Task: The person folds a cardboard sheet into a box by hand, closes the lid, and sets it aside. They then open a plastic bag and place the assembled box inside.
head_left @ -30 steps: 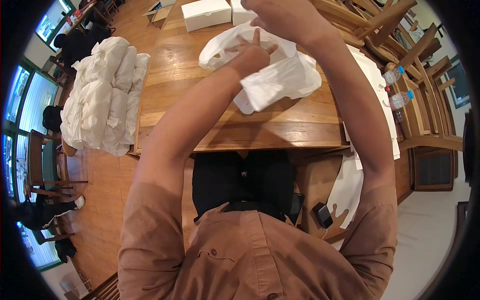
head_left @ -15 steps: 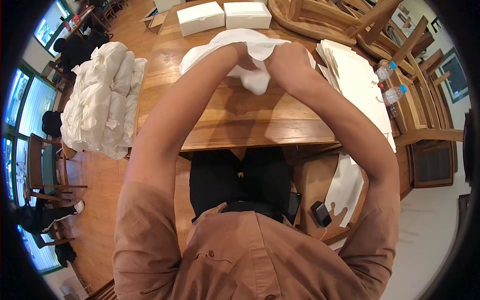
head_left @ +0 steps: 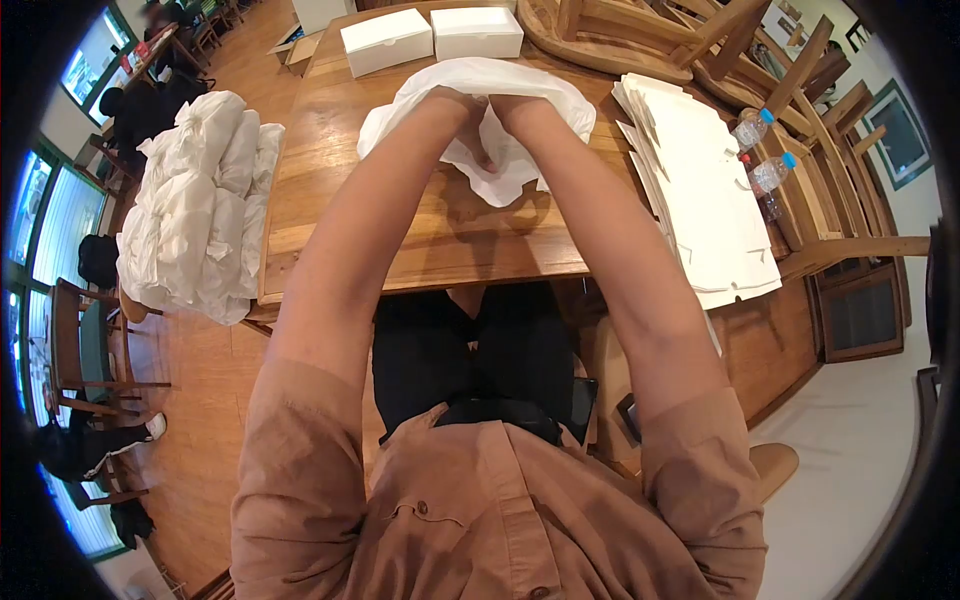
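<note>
Hiding inside white bag: left hand, right hand; cannot tell fingers' grip.

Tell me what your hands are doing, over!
Left hand and right hand tucked inside white bag, grip hidden. Bag on table. White boxes beyond, apart.

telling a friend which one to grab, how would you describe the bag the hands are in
On the wooden table, just before the two white boxes at its far edge, lies a crumpled white bag. Unlike the full bags heaped left of the table, it is open, with the left hand and right hand inside.
</note>
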The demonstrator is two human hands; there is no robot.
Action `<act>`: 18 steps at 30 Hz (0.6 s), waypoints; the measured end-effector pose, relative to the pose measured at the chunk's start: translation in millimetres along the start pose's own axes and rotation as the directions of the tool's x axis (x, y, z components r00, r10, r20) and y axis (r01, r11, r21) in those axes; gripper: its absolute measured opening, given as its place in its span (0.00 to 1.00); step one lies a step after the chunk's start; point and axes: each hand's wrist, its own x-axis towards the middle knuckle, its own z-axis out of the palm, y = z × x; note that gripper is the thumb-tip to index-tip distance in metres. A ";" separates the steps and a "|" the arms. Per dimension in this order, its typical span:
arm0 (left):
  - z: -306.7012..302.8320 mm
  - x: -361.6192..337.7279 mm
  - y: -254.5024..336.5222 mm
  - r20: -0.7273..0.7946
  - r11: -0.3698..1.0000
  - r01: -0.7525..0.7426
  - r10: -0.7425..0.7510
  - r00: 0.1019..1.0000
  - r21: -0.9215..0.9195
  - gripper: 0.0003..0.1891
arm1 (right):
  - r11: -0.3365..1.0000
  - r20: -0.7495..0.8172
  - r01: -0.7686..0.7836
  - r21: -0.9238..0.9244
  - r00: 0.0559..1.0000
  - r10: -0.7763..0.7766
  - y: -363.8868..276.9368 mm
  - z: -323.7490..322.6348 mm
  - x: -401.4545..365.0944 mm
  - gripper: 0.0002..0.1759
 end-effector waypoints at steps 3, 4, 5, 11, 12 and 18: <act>11.6 10.4 -10.6 -0.249 0.990 -0.010 -0.025 0.968 -0.138 0.33 | 0.998 -0.030 -0.056 -0.023 0.998 0.055 0.4 9.5 6.0 0.16; 17.0 14.1 -14.8 -0.314 0.984 -0.015 -0.043 0.948 -0.180 0.32 | 0.997 -0.037 -0.067 -0.032 0.997 0.066 0.0 11.8 7.4 0.16; 21.2 18.3 -19.3 -0.378 0.975 -0.027 -0.059 0.924 -0.219 0.31 | 0.996 -0.038 -0.076 -0.037 0.997 0.074 -0.3 13.7 9.3 0.16; 42.0 39.6 -38.3 -0.376 0.968 -0.007 -0.092 0.922 -0.253 0.21 | 0.993 -0.022 -0.093 -0.074 0.996 0.092 6.6 12.7 21.8 0.17; 46.5 36.5 -37.7 -0.418 0.945 0.014 -0.157 0.895 -0.326 0.22 | 0.993 -0.007 -0.091 -0.078 0.996 0.091 7.6 11.6 21.7 0.17; 53.7 63.0 -55.1 -0.320 0.979 0.058 -0.120 0.940 -0.197 0.26 | 0.986 0.157 -0.015 -0.166 0.987 0.042 13.9 -3.8 21.8 0.17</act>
